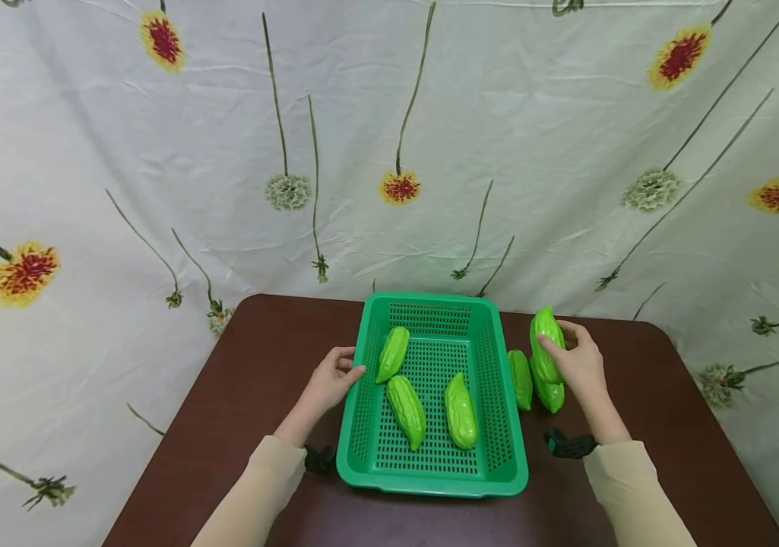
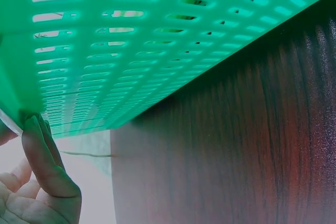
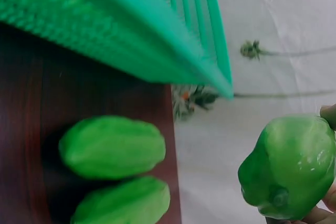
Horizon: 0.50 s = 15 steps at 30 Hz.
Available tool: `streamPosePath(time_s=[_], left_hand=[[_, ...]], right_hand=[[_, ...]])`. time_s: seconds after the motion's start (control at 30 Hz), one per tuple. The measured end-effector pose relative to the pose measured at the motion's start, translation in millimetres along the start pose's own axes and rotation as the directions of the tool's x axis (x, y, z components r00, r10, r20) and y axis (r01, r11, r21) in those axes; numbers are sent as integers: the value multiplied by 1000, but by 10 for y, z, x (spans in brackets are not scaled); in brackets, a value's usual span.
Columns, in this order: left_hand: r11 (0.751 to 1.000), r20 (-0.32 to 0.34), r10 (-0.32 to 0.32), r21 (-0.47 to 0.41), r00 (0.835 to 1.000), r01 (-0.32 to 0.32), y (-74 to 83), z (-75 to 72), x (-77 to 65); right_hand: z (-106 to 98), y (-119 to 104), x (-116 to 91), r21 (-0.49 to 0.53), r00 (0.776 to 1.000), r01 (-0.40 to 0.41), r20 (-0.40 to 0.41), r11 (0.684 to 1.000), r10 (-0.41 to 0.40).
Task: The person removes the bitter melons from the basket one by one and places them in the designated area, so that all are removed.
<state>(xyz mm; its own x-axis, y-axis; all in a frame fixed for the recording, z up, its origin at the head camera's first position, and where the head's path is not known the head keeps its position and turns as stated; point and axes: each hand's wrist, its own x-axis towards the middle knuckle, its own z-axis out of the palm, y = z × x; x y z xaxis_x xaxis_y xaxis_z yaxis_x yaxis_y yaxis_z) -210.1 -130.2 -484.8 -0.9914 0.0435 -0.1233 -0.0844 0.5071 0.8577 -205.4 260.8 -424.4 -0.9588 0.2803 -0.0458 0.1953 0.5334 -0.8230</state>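
A green plastic basket (image 1: 430, 486) with slotted walls stands on the table, holding three bumpy green bitter melons: one at upper left (image 1: 394, 354), one below it (image 1: 406, 411) and one at right (image 1: 460, 412). My left hand (image 1: 330, 379) pinches the basket's left rim, its fingers against the outer wall (image 2: 142, 51) in the left wrist view. Right of the basket, my right hand (image 1: 582, 363) holds another bitter melon (image 1: 546, 343) above the table, between thumb and fingers. Two more lie beneath and beside it, the nearer one (image 3: 113, 147) whole in the right wrist view.
The dark brown wooden table (image 1: 259, 380) has rounded far corners. Behind it hangs a pale cloth (image 1: 362, 251) printed with flowers and stems. Black straps with small devices sit at both wrists, the right one (image 1: 570, 444) close to the table.
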Motion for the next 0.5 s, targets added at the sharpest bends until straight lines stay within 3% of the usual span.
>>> streamPosePath(time_s=[0.5], left_hand=[[1000, 19, 2, -12, 1000, -2, 27, -18, -19]], right_hand=[[-158, 485, -20, -59, 992, -128, -16, 990, 127]])
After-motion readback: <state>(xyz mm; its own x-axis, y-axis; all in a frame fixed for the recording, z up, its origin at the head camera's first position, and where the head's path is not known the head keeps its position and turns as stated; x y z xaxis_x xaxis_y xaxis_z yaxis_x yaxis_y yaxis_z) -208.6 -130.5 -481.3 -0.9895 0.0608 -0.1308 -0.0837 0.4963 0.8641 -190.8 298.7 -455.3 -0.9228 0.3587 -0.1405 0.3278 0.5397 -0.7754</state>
